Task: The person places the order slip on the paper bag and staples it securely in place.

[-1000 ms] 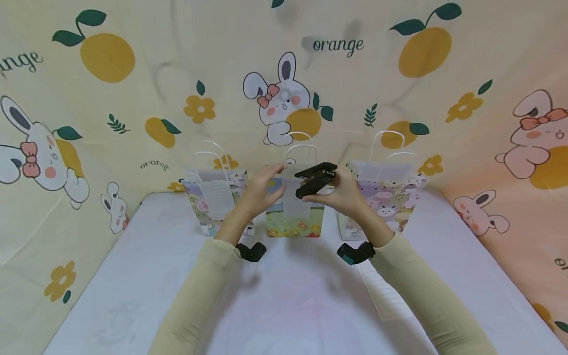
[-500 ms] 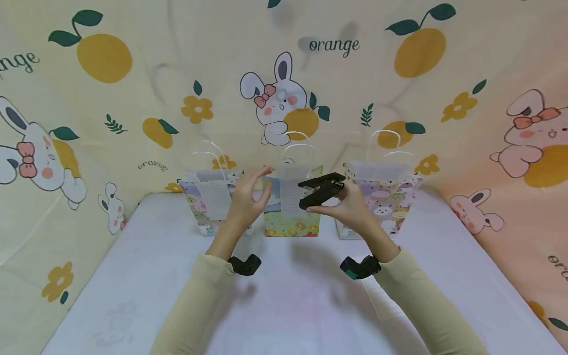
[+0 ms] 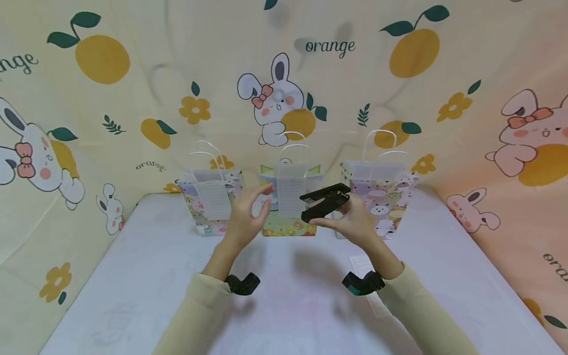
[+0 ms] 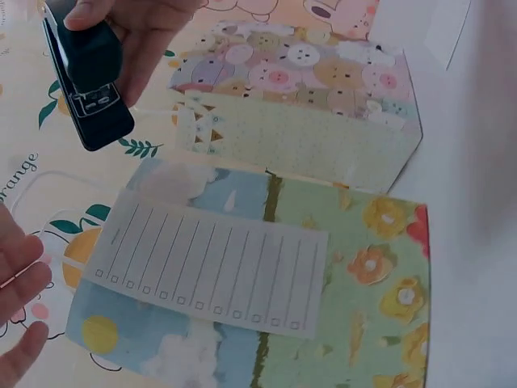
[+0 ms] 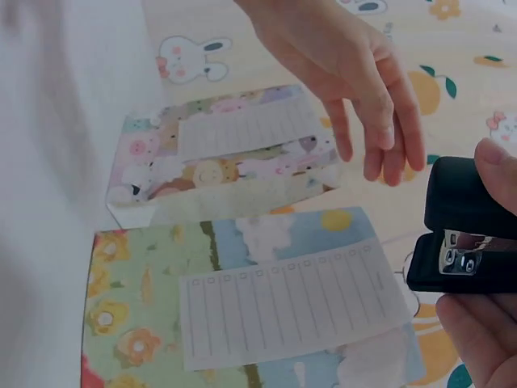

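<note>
My right hand [image 3: 358, 222] grips a black stapler [image 3: 326, 202] in the air, thumb below and fingers around its back end; its jaws stand apart. My left hand [image 3: 245, 214] hovers with fingers spread, holding nothing, in front of the gap between the left and middle bags. The middle paper gift bag [image 3: 288, 227], with a painted flower meadow, stands upright and carries a lined checklist sheet [image 4: 210, 267] on its front. On the left gift bag [image 3: 219, 228], with cartoon animals, hangs a similar checklist sheet [image 5: 250, 129].
A third gift bag [image 3: 379, 209] with cartoon animals stands at the right; no sheet shows on its front. Another lined paper strip [image 3: 361, 264] lies on the white table [image 3: 288, 305], partly under my right wrist. A patterned cloth [image 3: 195, 49] hangs behind the bags.
Both hands have drawn back from the middle bag toward me and spread apart. The left hand has left the sheet's top edge. The stapler has moved down and slightly right, still in my right hand.
</note>
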`<state>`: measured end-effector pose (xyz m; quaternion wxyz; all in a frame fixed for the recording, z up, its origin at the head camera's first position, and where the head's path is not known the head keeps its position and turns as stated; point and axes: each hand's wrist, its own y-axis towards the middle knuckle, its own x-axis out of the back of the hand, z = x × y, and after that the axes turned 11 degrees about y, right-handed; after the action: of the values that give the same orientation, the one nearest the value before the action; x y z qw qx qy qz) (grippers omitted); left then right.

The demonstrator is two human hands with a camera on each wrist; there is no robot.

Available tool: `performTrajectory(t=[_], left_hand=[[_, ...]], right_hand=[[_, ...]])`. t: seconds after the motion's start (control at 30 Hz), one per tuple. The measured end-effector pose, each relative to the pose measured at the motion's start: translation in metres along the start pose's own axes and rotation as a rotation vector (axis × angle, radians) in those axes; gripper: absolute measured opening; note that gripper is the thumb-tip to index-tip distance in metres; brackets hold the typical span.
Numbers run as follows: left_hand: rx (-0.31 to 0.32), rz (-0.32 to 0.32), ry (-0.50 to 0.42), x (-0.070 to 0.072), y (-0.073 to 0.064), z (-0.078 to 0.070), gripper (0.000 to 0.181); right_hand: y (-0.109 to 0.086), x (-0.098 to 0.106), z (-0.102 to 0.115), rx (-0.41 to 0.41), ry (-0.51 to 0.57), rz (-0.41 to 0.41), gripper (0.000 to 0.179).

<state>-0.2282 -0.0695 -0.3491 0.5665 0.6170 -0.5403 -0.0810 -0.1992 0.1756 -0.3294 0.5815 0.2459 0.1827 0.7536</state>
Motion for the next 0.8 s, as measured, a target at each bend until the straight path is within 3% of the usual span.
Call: performTrajectory(t=[0.13,0.37,0.5,0.7,0.8], left_hand=[[0.001,0.027,-0.027,-0.003,-0.008,-0.002,0.031],[0.008,0.084,-0.092,-0.008,-0.021,-0.002,0.026],[0.028,0.109,-0.100,-0.014,-0.030,0.000,0.023],[0.095,0.217,-0.137,-0.024,-0.044,-0.001,0.024],[0.122,0.279,-0.140,-0.030,-0.053,-0.001,0.024]], right_hand=[[-0.006,0.001,-0.001,-0.032,0.007,-0.014,0.052],[-0.016,0.001,-0.004,-0.255,-0.035,-0.015,0.048],[-0.022,-0.002,-0.010,-0.320,-0.004,-0.007,0.049],[-0.033,-0.002,-0.019,-0.416,0.061,0.044,0.052],[-0.038,0.001,-0.022,-0.457,0.042,0.085,0.055]])
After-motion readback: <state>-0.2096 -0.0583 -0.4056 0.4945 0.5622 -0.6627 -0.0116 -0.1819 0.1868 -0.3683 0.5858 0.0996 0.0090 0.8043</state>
